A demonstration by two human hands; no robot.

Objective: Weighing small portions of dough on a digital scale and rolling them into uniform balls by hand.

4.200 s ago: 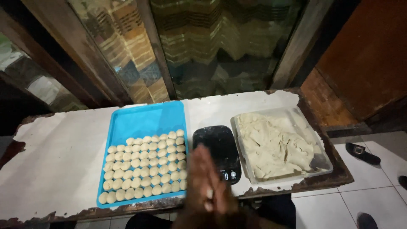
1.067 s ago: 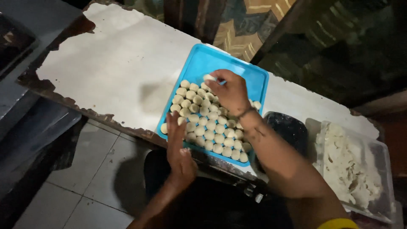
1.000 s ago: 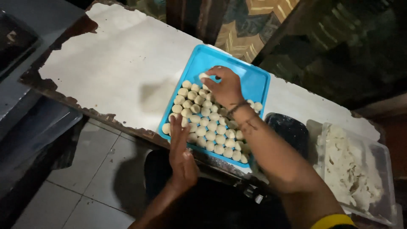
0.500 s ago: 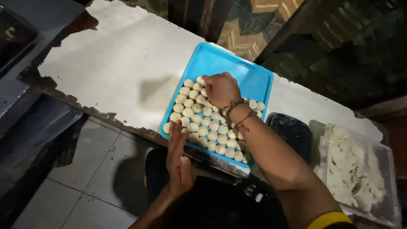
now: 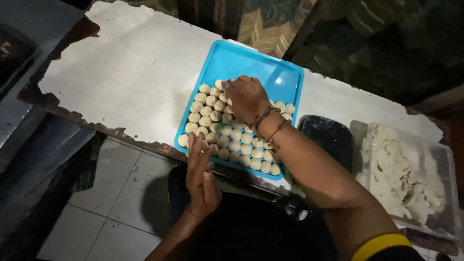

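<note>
Right hand (image 5: 245,96) curled palm-down over the far rows of dough balls (image 5: 227,137) in the blue tray (image 5: 285,79); grip hidden. Left hand (image 5: 200,176) open and flat, fingertips at the tray's near edge, holding nothing.

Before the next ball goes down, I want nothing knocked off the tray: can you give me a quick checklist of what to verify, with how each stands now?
1. Tray fully on the table: not ok, its near edge overhangs the table's edge.
2. Left hand steadying the tray: ok, fingertips rest at the near edge.
3. Free space for more balls: ok, the far part of the tray is bare.
4. Rows tidy: ok, balls sit close in rows.
5. Right hand holding a ball: cannot tell, its fingers are curled over the far row.
6. Dough tub within reach: ok, it stands to the right.
</note>
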